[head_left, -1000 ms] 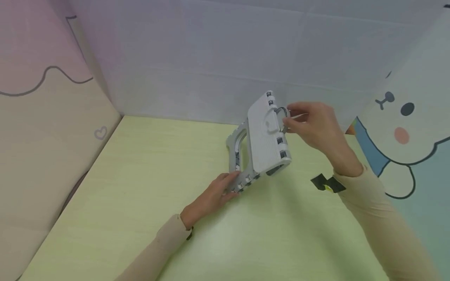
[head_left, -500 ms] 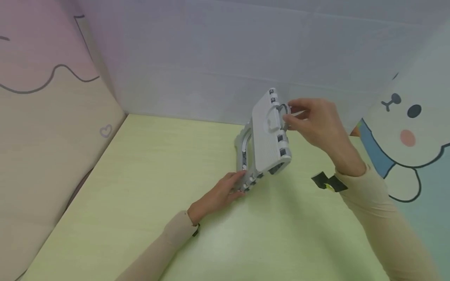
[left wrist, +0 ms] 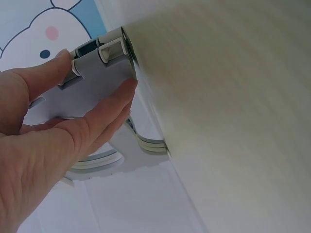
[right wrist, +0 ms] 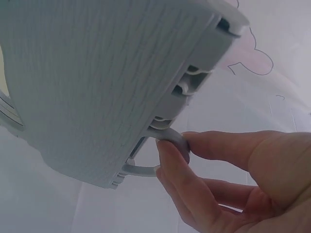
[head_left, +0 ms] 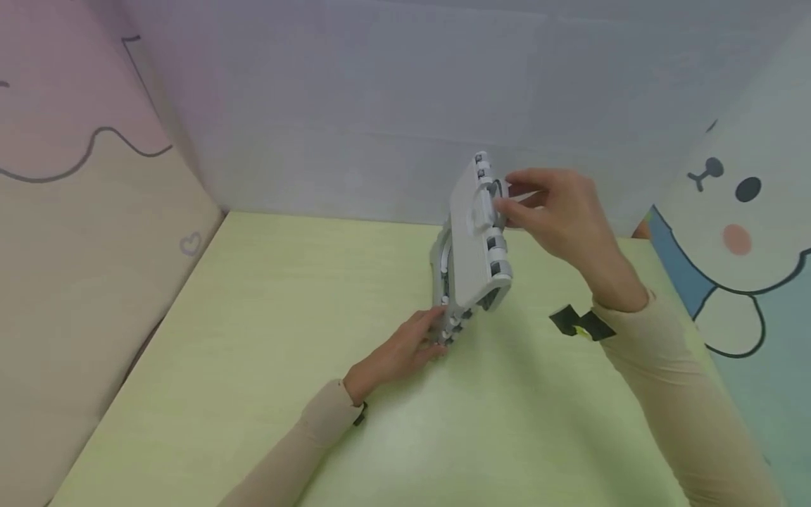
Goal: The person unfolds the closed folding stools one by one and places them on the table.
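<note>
Pinching the handle (right wrist: 172, 135), the right hand (head_left: 564, 211) steadies the stool (head_left: 467, 246) on the counter (head_left: 304, 282), seemingly part-folded, neither flat nor fully spread yet, while the left hand (head_left: 402, 345) grips its leg (left wrist: 99, 85).

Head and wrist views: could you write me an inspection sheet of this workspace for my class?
Surface: pale green table, plain top.
Job's things: grey-and-white folding stool, partly folded, tilted; its handle sticks out from one edge.
Clutter: nothing seen.
Grips: left grip, a bare hand, holds the stool low down; right grip, also bare, pinches the handle.
Cables: nothing seen.
Surroundings: pale backdrop behind; cartoon-printed panel on the right.
</note>
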Motion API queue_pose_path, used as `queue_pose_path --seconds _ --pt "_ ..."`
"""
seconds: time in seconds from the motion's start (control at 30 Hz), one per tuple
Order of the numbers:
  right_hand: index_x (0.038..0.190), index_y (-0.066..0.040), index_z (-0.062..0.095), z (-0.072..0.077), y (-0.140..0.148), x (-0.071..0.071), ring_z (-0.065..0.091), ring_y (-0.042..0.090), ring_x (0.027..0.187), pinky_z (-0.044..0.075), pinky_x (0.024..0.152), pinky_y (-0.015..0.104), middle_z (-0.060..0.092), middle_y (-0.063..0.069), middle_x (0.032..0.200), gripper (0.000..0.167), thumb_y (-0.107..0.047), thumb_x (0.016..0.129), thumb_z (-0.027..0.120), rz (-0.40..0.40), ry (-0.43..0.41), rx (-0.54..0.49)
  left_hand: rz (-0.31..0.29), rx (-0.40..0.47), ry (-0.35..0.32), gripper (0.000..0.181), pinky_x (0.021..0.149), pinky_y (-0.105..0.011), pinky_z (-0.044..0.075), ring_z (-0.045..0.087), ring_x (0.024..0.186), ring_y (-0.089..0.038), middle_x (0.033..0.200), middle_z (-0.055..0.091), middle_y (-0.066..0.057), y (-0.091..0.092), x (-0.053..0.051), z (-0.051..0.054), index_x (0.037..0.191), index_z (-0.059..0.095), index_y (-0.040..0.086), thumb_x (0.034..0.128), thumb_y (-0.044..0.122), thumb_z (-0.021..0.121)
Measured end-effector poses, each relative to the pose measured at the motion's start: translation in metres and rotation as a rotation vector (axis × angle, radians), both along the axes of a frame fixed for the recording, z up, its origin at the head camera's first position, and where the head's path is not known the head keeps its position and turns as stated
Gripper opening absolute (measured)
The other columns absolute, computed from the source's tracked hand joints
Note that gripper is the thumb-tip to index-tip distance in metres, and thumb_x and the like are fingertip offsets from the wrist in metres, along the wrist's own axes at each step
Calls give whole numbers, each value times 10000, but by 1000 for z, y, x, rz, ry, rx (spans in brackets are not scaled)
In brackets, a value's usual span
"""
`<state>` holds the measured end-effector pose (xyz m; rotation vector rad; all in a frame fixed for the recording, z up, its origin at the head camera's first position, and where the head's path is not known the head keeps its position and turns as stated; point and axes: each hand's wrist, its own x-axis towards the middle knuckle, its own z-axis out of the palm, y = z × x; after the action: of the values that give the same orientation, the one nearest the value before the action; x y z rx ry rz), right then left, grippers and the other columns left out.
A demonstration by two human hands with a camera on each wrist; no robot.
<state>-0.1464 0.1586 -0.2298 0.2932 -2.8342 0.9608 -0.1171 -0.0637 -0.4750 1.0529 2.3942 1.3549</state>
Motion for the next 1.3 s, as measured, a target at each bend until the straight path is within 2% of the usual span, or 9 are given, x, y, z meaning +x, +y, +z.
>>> queue_pose_path --seconds 0.17,0.43,0.7,0.9,1.13,1.3 --pt "1354 6 645 1 -3 2 725 347 999 515 666 182 703 217 1223 466 -242 971 743 5 10 -27 -25 14 12 669 980 -385 552 594 1204 -320 1347 542 -228 3 -2 -2 1543 326 3 985 63 691" --pt "1333 5 666 -1 -11 2 737 341 963 471 641 126 717 200 1202 466 -243 951 768 16 62 -81 -48 -15 -6 674 930 -364 574 640 1134 -337 1278 567 -220 0 -7 6 1509 354 4 959 82 735" --pt "1285 -12 701 -4 -19 -1 739 312 930 510 650 113 735 183 1146 417 -230 938 780 32 85 -123 -53 10 -111 644 953 -394 560 631 1164 -328 1320 588 -186 -1 -10 7 1491 382 11 955 58 736" --pt "1290 -13 695 -6 -23 -2 726 312 963 533 680 122 729 173 1159 405 -217 947 768 16 67 -120 -51 23 -138 649 1024 -417 524 581 1236 -322 1367 553 -196 -2 -10 8 1499 363 -4 959 37 722" --pt "1328 -15 669 -7 -28 -3 715 314 991 514 680 132 715 173 1183 446 -242 955 762 0 35 -143 -64 50 -242 649 1022 -379 521 563 1259 -327 1406 505 -190 -4 -11 7 1517 330 27 977 19 689" --pt "1333 -21 666 -10 -29 -4 718 316 997 531 703 150 713 166 1173 446 -251 961 754 -2 37 -172 -81 50 -244 656 1006 -363 527 564 1254 -334 1418 490 -195 -6 -13 7 1523 312 31 980 10 680"
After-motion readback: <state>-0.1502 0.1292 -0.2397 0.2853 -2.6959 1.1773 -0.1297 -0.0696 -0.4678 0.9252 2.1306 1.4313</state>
